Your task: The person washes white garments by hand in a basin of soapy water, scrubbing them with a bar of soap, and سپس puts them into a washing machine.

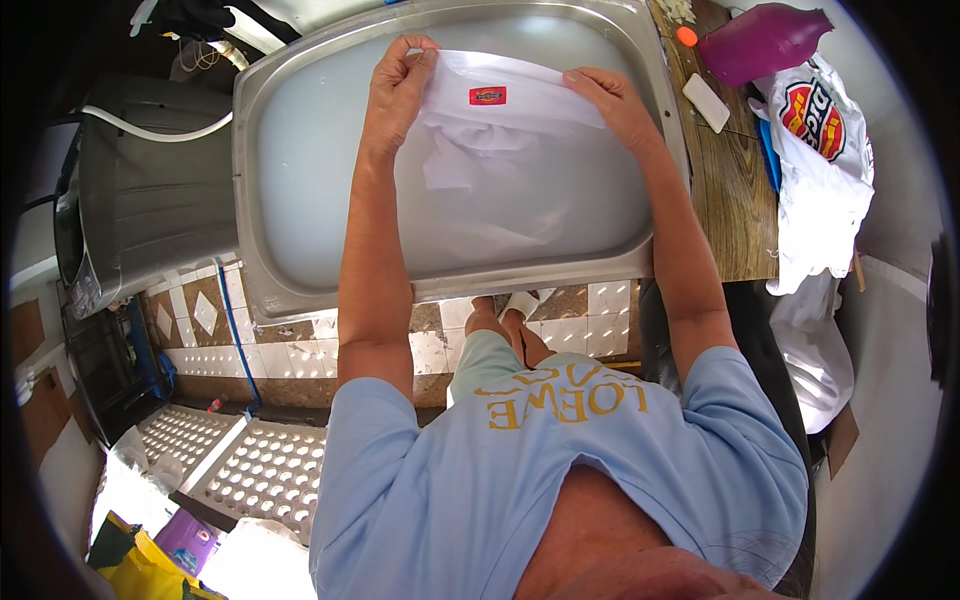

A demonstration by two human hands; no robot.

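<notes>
A white garment point(540, 85) with a small red label is stretched between my two hands at the far part of a steel basin point(246, 200). My left hand point(402, 92) pinches its upper left corner, and my right hand point(612, 104) grips the upper right edge. The rest of the cloth hangs into cloudy, pale water point(320, 190), where its lower folds blur beneath the surface. I cannot tell what kind of garment it is.
Right of the basin, a wooden counter point(735, 205) bears a purple jug point(765, 45), an orange cap point(686, 36), a white bar point(706, 103) and a printed white garment point(820, 180). A dark plastic appliance point(160, 180) and a white hose point(160, 137) are at left.
</notes>
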